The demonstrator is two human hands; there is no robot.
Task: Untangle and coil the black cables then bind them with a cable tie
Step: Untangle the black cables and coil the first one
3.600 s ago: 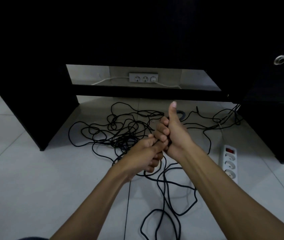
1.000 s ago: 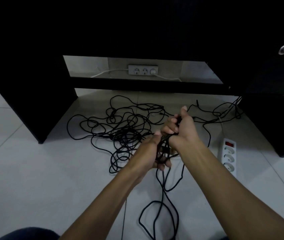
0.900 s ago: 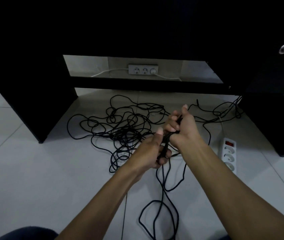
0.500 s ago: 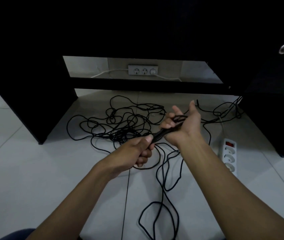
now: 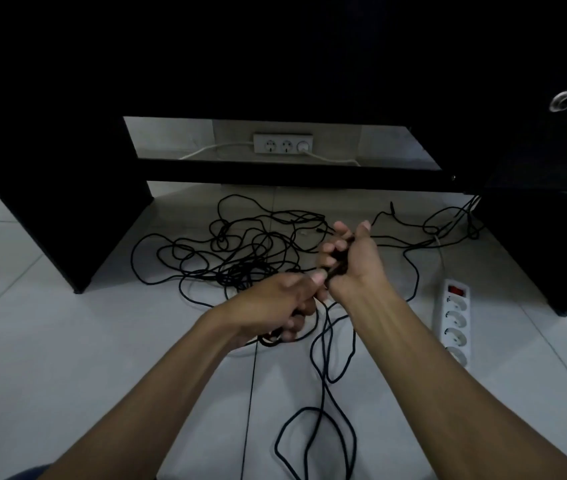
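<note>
A long black cable (image 5: pixel 240 251) lies in a loose tangle on the white tiled floor under a black desk. My right hand (image 5: pixel 351 258) is raised over it, fingers curled round a bunch of gathered cable strands. My left hand (image 5: pixel 285 306) sits just below and left of it, thumb and fingers pinching the same cable close to the right hand. From both hands, loops of cable (image 5: pixel 323 424) hang down and trail toward me across the floor. No cable tie is visible.
A white power strip (image 5: pixel 455 320) with a red switch lies on the floor at the right. Black desk panels (image 5: pixel 53 202) stand left and right. A white wall socket (image 5: pixel 283 144) with white cords sits behind the desk's crossbar.
My left hand, pulled away down-left half a second ago with the cable stretched between the hands, has come back up against my right hand, which has closed round the strands again.
</note>
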